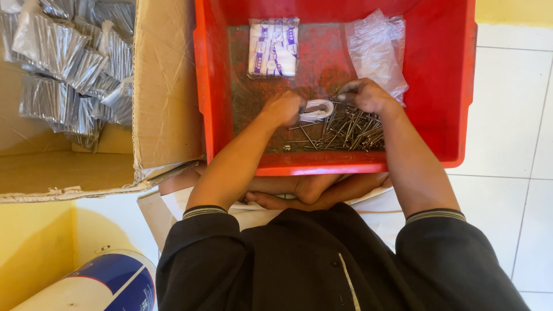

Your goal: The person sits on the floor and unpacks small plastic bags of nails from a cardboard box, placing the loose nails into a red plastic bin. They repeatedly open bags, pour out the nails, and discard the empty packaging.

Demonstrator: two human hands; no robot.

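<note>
A red plastic bin (219, 86) stands on the floor in front of me. A loose pile of steel nails (345, 131) lies in its near half. My left hand (283, 107) grips a small clear plastic bag (317, 109) with its mouth held toward the pile. My right hand (364, 95) is closed on a few nails just above the pile, right beside the bag. A stack of white printed labels (273, 47) lies at the bin's far side, with empty clear bags (377, 49) to its right.
A cardboard box (164, 86) to the left holds several filled bags of nails (69, 63). A blue and white can (103, 285) lies at the lower left. My crossed bare feet (299, 190) rest under the bin's near edge on white floor tiles (512, 115).
</note>
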